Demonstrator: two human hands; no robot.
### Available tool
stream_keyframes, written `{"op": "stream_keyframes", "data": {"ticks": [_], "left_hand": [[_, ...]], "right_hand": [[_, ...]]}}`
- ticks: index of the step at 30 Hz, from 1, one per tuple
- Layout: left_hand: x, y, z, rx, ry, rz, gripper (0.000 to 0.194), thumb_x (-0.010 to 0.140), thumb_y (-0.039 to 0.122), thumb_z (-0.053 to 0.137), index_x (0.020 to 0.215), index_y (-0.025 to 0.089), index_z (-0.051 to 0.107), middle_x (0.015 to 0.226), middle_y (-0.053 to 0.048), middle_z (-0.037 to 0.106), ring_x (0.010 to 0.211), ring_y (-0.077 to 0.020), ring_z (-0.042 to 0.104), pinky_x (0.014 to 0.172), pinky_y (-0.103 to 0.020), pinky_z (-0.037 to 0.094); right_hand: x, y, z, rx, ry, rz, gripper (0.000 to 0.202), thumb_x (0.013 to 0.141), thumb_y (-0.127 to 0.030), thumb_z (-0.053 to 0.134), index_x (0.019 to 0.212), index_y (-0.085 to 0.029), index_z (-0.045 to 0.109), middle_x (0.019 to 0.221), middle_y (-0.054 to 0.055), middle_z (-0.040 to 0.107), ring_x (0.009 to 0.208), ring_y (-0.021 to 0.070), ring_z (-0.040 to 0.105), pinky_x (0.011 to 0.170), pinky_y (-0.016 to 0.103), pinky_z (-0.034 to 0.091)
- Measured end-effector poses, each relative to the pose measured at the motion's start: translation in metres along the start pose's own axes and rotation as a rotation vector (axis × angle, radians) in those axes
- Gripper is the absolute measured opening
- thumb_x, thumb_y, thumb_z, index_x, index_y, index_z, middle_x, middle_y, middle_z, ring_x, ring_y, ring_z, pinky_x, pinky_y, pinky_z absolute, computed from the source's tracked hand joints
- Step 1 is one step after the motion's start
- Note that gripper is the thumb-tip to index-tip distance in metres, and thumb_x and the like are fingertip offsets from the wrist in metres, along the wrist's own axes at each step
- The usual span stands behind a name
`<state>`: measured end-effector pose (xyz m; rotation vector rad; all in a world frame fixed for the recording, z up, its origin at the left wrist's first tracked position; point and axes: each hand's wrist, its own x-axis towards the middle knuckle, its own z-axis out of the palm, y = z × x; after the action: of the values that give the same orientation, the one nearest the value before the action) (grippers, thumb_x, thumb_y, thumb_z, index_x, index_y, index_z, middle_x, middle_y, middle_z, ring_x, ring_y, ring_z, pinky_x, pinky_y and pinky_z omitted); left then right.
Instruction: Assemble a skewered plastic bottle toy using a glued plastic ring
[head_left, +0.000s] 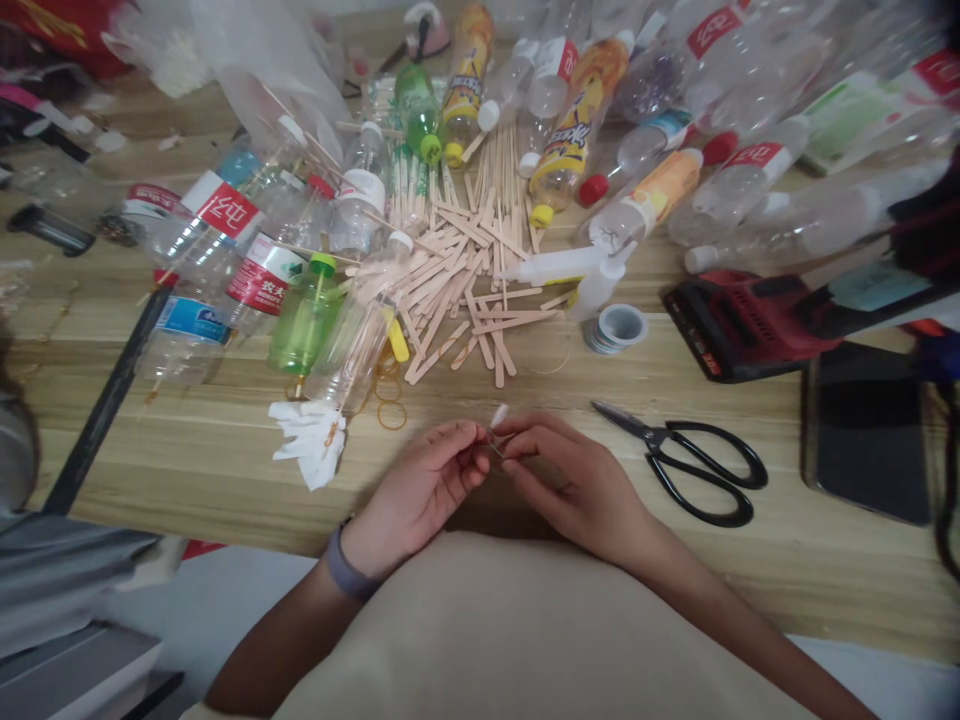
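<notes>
Close to the table's front edge, my left hand (420, 490) and my right hand (574, 485) face each other, fingertips nearly touching. Between them is a thin, wire-like loop (496, 447), pinched by both hands; its exact kind is too small to make out. A small white piece (499, 413) sticks up by my right fingertips. Black-handled scissors (664, 440) lie to the right of my right hand, blades apart. Left of my left hand are several rubber bands (391, 415) and a white strip-cut piece (311, 440) at the end of a clear bottle (352, 345).
Flat wooden sticks (457, 280) are heaped mid-table, with plastic bottles (570, 125) crowded behind. A small glue bottle (600, 285) and a tape roll (616, 328) stand nearer. At right are a red and black power tool (742, 315) and a dark phone-like slab (866, 430).
</notes>
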<state>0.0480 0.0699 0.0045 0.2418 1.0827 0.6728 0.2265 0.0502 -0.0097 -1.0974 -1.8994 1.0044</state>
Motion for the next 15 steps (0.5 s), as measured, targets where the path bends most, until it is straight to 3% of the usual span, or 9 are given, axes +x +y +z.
{"op": "stream_keyframes", "data": {"ticks": [6, 9, 12, 15], "left_hand": [[-0.0011, -0.0013, -0.003, 0.08, -0.091, 0.018, 0.023, 0.075, 0.033, 0.074, 0.073, 0.015, 0.06, 0.064, 0.007, 0.047, 0.048, -0.0027, 0.032, 0.044, -0.016, 0.023], [-0.0016, -0.003, -0.0045, 0.165, -0.069, 0.044, 0.031, 0.07, 0.039, 0.077, 0.071, 0.016, 0.057, 0.058, 0.009, 0.038, 0.047, -0.0034, 0.023, 0.044, -0.018, 0.017], [-0.0013, -0.0049, -0.006, 0.318, -0.026, 0.13, 0.034, 0.071, 0.046, 0.075, 0.075, 0.016, 0.061, 0.055, 0.009, 0.037, 0.047, -0.0052, 0.025, 0.044, -0.02, 0.018], [-0.0014, -0.0046, -0.0069, 0.525, -0.017, 0.229, 0.029, 0.079, 0.044, 0.068, 0.082, 0.016, 0.067, 0.059, 0.006, 0.049, 0.049, -0.0072, 0.034, 0.047, -0.022, 0.025]], "right_hand": [[-0.0003, 0.001, -0.0006, 0.013, -0.044, 0.036, 0.01, 0.094, -0.017, 0.053, 0.09, -0.025, 0.058, 0.114, 0.007, 0.069, 0.103, 0.0195, 0.067, 0.086, 0.035, 0.054], [-0.0007, 0.0011, -0.0005, -0.002, -0.061, 0.028, 0.009, 0.095, -0.018, 0.052, 0.092, -0.025, 0.057, 0.115, 0.007, 0.07, 0.105, 0.0196, 0.067, 0.086, 0.033, 0.053], [-0.0011, 0.0007, -0.0003, -0.015, -0.078, 0.027, 0.009, 0.096, -0.02, 0.051, 0.092, -0.025, 0.057, 0.111, 0.005, 0.072, 0.101, 0.0187, 0.068, 0.083, 0.031, 0.053], [-0.0012, 0.0003, -0.0004, -0.019, -0.092, 0.056, 0.01, 0.097, -0.021, 0.049, 0.096, -0.025, 0.058, 0.104, 0.003, 0.073, 0.092, 0.0171, 0.069, 0.078, 0.028, 0.052]]}}
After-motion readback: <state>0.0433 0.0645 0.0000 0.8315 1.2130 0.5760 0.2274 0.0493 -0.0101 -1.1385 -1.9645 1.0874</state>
